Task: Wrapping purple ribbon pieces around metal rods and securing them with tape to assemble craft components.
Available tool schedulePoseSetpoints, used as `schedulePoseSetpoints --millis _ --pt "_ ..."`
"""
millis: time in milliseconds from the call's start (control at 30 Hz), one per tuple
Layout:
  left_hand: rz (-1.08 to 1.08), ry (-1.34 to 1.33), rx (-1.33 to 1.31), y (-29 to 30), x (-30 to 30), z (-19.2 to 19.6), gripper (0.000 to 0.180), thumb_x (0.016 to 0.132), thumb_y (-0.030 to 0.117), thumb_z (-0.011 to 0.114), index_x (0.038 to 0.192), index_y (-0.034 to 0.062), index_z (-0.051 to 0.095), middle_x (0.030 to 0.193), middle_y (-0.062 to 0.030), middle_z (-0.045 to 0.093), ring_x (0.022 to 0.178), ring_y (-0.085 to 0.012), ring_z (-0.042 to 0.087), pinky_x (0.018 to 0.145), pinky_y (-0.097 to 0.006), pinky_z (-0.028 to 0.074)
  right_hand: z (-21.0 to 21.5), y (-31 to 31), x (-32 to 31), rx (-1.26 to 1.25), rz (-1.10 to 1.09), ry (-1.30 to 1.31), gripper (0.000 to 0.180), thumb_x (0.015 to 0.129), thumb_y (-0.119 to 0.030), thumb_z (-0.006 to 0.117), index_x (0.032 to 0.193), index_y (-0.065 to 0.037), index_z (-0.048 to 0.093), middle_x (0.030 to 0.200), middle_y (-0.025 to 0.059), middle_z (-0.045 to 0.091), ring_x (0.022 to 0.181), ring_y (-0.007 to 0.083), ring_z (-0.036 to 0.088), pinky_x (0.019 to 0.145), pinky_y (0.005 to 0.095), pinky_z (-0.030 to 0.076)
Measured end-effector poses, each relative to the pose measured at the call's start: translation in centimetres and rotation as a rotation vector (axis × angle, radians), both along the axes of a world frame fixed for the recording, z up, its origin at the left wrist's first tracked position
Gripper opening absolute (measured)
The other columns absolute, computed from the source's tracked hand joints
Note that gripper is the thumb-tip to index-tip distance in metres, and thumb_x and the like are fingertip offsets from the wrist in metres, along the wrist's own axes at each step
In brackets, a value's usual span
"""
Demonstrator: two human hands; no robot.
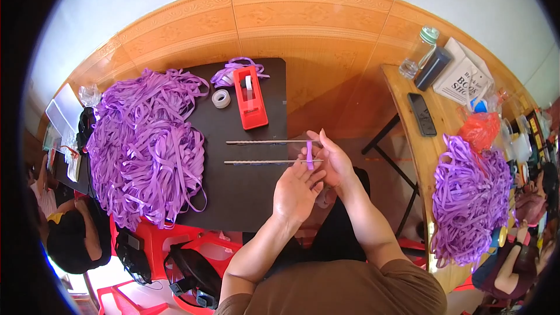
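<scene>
Over the black worktop, left hand and right hand pinch a purple ribbon strip around two thin rods, fingers closed on them.

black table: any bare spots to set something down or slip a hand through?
Bare black table shows below the two thin rods, between the purple ribbon heap and the left hand. A narrow strip lies between the rods. Above them, the red tape dispenser and tape roll crowd the top. The heap fills the left half.
</scene>
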State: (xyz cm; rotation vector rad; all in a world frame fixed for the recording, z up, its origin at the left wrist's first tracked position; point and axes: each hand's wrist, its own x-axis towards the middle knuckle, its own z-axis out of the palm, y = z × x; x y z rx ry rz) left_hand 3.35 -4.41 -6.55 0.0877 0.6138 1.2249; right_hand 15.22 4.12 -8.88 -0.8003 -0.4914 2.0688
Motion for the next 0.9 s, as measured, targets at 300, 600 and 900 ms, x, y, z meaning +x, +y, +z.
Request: schedulePoseSetpoints --millis 300,600,900 --pt "0.008 0.003 -0.007 0.0 0.0 0.2 0.047 0.096 0.036 0.040 0.125 -0.0006 0.047 0.127 -0.0115 0.050 0.115 -0.0240 0.045 0.093 -0.035 0.034 1.3 0.6 -0.6 0.077 0.077 -0.161 0.061 0.085 -0.029 0.068 0.134 -0.005 0.041 0.086 0.0107 0.058 0.079 0.0200 0.060 0.074 0.0311 0.050" --pt "0.008 -0.028 -0.025 0.0 0.0 0.5 0.045 0.096 0.035 0.043 0.125 0.0003 0.045 0.121 -0.0092 0.051 0.107 -0.0229 0.047 0.089 -0.034 0.036 0.4 1.3 0.5 0.151 0.078 -0.253 0.068 0.075 0.000 0.068 0.136 -0.001 0.039 0.103 0.0122 0.056 0.084 0.0233 0.062 0.077 0.0336 0.051" --pt "0.004 -0.015 -0.031 0.0 0.0 0.4 0.052 0.095 0.036 0.041 0.130 -0.0026 0.043 0.127 -0.0127 0.050 0.111 -0.0253 0.047 0.091 -0.034 0.036 -4.2 2.3 1.7 0.241 0.143 0.065 0.061 0.082 -0.001 0.065 0.137 -0.005 0.039 0.102 0.0188 0.064 0.089 0.0258 0.065 0.080 0.0366 0.052"
